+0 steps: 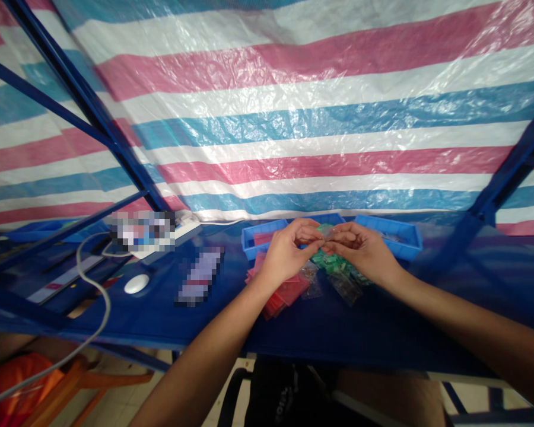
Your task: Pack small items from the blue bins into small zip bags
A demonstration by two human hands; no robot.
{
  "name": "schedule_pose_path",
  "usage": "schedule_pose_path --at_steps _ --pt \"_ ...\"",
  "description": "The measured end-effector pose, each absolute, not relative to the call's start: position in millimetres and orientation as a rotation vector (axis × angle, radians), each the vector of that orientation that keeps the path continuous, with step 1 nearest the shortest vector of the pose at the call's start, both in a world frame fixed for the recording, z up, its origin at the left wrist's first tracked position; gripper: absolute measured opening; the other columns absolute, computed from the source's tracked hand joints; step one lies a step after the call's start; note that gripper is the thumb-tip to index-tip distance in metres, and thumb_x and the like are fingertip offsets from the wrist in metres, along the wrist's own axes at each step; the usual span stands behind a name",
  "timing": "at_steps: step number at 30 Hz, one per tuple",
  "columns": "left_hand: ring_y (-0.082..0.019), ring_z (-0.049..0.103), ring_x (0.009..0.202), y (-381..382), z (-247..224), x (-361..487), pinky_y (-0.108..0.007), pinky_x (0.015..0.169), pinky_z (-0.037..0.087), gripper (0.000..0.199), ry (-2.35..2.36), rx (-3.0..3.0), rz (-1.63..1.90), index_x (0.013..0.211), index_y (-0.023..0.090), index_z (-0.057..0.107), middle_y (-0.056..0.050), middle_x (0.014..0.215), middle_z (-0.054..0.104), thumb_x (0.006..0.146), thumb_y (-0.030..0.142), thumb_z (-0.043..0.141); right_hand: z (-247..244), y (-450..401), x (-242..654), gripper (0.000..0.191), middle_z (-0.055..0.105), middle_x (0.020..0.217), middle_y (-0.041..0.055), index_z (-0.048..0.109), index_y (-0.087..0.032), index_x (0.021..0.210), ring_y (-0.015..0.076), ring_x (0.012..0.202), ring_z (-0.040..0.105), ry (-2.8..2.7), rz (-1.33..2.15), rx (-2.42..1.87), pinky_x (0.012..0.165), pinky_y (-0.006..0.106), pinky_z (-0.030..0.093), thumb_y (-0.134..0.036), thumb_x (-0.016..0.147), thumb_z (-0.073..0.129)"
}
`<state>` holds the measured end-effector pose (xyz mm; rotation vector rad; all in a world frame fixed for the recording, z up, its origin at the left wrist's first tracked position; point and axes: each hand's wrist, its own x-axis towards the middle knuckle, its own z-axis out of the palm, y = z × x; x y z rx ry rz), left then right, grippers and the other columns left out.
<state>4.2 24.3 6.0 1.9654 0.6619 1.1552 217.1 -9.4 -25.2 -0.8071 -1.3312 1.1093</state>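
Note:
My left hand (291, 246) and my right hand (362, 249) meet above the table, fingertips pinched close together. Whatever they grip is too small and blurred to name. Under them lies a pile of green packets (331, 263). Red flat packets (289, 295) are stacked below my left hand, and a small clear bag (311, 281) rests beside them. A dark see-through packet (346, 287) lies in front of my right hand. Behind the hands stand a blue bin with red pieces (248, 240) at left, another blue bin (331, 219) in the middle, and a third blue bin (412, 246) at right.
On the blue table (160, 329) to the left are a white mouse-shaped object (136, 284), a blurred-out flat item (200, 276) and a grey cable (107, 302). Blue metal posts (82, 89) frame a striped plastic sheet (302, 118) behind. An orange chair (84, 385) stands lower left.

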Motion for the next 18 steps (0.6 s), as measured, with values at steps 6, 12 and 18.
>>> schedule_pose_path --at_steps 6,12,18 --pt "-0.023 0.081 0.095 18 11 3 -0.035 0.090 0.063 0.029 0.731 2.100 1.126 0.120 0.019 0.068 -0.008 0.107 0.082 0.094 0.029 0.077 -23 -13 211 0.035 0.079 0.096 0.0024 0.067 -0.029 0.107 0.0237 0.091 0.077 -1.411 0.997 -0.836 0.094 0.042 0.063 -0.047 0.084 0.087" --pt "-0.022 0.080 0.092 13 17 4 -0.032 0.083 0.061 0.024 0.740 2.174 1.180 0.116 0.020 0.069 -0.005 0.100 0.083 0.096 0.030 0.075 -19 -16 210 0.031 0.075 0.091 0.0017 0.067 -0.027 0.112 0.0213 0.083 0.072 -1.470 0.889 -0.878 0.080 0.037 0.060 -0.040 0.088 0.082" --pt "-0.021 0.080 0.090 11 19 6 -0.031 0.082 0.061 0.022 0.729 2.245 1.185 0.115 0.019 0.068 -0.005 0.099 0.082 0.096 0.029 0.074 -22 -16 211 0.025 0.068 0.085 -0.0004 0.068 -0.028 0.111 0.0191 0.078 0.066 -1.488 0.847 -0.876 0.076 0.034 0.057 -0.030 0.089 0.078"
